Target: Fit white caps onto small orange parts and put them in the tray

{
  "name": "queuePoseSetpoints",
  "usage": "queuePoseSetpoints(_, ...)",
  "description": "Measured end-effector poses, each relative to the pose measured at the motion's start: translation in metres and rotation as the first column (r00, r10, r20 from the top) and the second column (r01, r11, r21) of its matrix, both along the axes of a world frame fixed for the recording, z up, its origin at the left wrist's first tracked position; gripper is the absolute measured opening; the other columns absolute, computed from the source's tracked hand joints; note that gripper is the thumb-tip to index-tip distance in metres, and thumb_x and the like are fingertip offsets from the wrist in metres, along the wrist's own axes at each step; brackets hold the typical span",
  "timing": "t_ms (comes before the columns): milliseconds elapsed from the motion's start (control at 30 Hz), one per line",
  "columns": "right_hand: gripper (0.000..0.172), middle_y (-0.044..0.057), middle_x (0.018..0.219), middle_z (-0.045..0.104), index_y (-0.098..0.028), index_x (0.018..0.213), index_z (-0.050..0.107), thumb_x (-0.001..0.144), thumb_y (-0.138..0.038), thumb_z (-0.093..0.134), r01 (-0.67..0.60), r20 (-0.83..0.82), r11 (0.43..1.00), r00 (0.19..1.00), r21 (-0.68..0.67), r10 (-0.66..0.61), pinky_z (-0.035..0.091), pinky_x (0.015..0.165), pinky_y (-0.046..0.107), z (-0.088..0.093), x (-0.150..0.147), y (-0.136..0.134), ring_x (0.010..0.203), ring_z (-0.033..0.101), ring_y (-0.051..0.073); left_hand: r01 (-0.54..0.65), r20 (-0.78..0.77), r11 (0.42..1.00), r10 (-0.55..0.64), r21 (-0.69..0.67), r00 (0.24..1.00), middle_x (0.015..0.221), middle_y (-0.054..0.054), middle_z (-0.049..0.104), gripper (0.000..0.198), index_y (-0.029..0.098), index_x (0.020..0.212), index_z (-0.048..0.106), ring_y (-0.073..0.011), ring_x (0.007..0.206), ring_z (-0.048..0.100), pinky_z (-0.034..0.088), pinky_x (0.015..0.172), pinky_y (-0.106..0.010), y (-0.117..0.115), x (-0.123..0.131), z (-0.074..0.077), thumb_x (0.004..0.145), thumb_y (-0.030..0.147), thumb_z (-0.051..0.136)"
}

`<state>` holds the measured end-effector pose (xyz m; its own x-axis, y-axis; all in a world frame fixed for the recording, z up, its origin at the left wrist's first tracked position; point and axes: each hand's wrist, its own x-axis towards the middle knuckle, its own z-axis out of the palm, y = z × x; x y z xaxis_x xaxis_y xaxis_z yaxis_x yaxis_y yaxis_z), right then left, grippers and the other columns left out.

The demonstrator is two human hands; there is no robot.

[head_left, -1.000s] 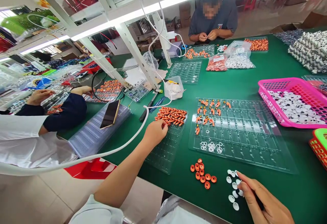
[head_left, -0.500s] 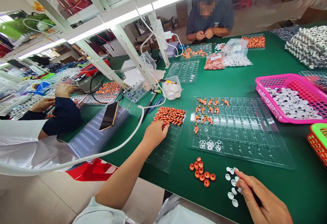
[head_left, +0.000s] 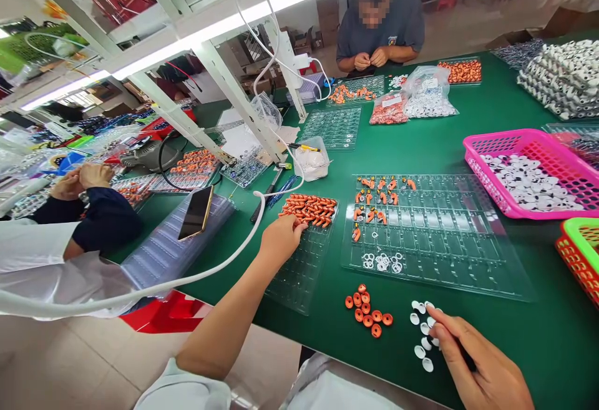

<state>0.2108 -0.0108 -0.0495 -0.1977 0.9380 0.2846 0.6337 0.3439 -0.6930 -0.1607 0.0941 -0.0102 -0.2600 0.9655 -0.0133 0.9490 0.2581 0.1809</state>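
Note:
My left hand point(head_left: 279, 239) reaches out over a small clear tray point(head_left: 299, 273), its fingers pinched at the near edge of a pile of orange parts point(head_left: 309, 209). My right hand point(head_left: 482, 369) rests on the green table point(head_left: 421, 148) at the lower right, fingers curled, fingertips touching a cluster of white discs point(head_left: 422, 334). What it grips, if anything, is hidden. A heap of orange rings point(head_left: 367, 310) lies left of the discs. Beyond them sits a large clear compartment tray point(head_left: 435, 235) with orange parts in its far left cells and small white rings point(head_left: 384, 262) near its front.
A pink basket point(head_left: 528, 173) of white discs stands at right, with a green and orange basket point(head_left: 580, 254) nearer. A phone point(head_left: 196, 212) lies on stacked trays at left. A person sits across the table point(head_left: 377, 23); another person's hands point(head_left: 82, 180) work at far left. A white cable point(head_left: 140, 291) crosses my left arm.
The view has drifted slightly down and left. My left hand stays at the orange pile and my right hand at the white discs. The person at left has brought both hands together.

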Motion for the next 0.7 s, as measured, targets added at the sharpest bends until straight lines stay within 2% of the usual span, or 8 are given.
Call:
queuePoseSetpoints(167,0.027,0.002,0.093,0.077,-0.025,0.112,0.069,0.097,-0.038,0.052,-0.011,-0.009,0.999,1.0,0.042,0.011,0.06,0.06,0.02,0.001,0.0,0.0,0.073,0.075,0.017,-0.017,0.041,1.0,0.016,0.021,0.999,0.086,-0.005,0.073,0.017,0.021,0.079,0.063,-0.0212,0.077,0.065,0.04,0.062,-0.028,0.0,-0.004,0.003,0.088,0.034,0.059)
queuePoseSetpoints(367,0.026,0.006,0.098,0.077,-0.024,0.113,0.07,0.096,-0.035,0.053,-0.001,-0.042,0.999,0.999,0.048,0.003,0.061,0.062,0.027,-0.003,-0.001,0.0,0.079,0.075,0.022,-0.04,0.089,0.996,0.033,0.081,0.996,0.088,-0.005,0.073,0.018,0.02,0.083,0.063,-0.0203,0.077,0.066,0.046,0.068,-0.029,-0.012,-0.01,0.022,0.09,0.033,0.055)
queuePoseSetpoints(500,0.025,0.005,0.093,0.076,-0.022,0.113,0.07,0.096,-0.029,0.053,0.026,-0.055,0.999,0.998,0.025,-0.024,0.06,0.067,0.027,0.001,-0.004,0.0,0.074,0.073,0.018,-0.017,0.171,0.993,-0.003,0.115,0.985,0.088,-0.005,0.072,0.02,0.02,0.088,0.065,-0.0211,0.079,0.066,0.049,0.075,-0.032,-0.036,0.011,0.028,0.091,0.036,0.054)
queuePoseSetpoints(533,0.025,0.005,0.092,0.075,-0.021,0.113,0.07,0.096,-0.027,0.052,0.052,-0.06,0.999,0.997,0.012,-0.051,0.06,0.069,0.027,0.004,-0.005,0.0,0.075,0.073,0.018,0.023,0.214,0.991,-0.052,0.135,0.975,0.087,-0.004,0.072,0.02,0.02,0.089,0.066,-0.021,0.078,0.066,0.05,0.075,-0.032,-0.043,0.021,0.03,0.09,0.037,0.055)
queuePoseSetpoints(600,0.028,0.005,0.091,0.074,-0.021,0.118,0.067,0.097,-0.023,0.049,0.113,-0.12,0.994,0.987,0.006,-0.111,0.058,0.069,0.027,0.007,-0.006,-0.001,0.074,0.071,0.016,0.174,0.358,0.975,-0.213,0.137,0.909,0.09,-0.003,0.073,0.019,0.023,0.095,0.068,-0.0202,0.078,0.067,0.052,0.073,-0.03,-0.056,0.044,0.038,0.091,0.037,0.056)
queuePoseSetpoints(633,0.029,0.005,0.091,0.073,-0.021,0.12,0.066,0.098,-0.021,0.047,0.154,-0.159,0.988,0.975,0.002,-0.152,0.058,0.067,0.027,0.008,-0.007,-0.001,0.074,0.069,0.015,0.279,0.442,0.951,-0.31,0.136,0.842,0.092,-0.002,0.073,0.018,0.024,0.098,0.069,-0.0197,0.081,0.068,0.053,0.073,-0.029,-0.063,0.056,0.044,0.091,0.036,0.057)
queuePoseSetpoints(700,0.03,0.005,0.091,0.071,-0.022,0.121,0.065,0.098,-0.019,0.045,0.239,-0.223,0.97,0.945,-0.031,-0.24,0.056,0.067,0.028,0.01,-0.005,-0.003,0.074,0.067,0.015,0.478,0.605,0.857,-0.488,0.194,0.629,0.097,-0.002,0.074,0.019,0.028,0.106,0.069,-0.0184,0.085,0.069,0.055,0.072,-0.027,-0.079,0.072,0.057,0.094,0.029,0.054)
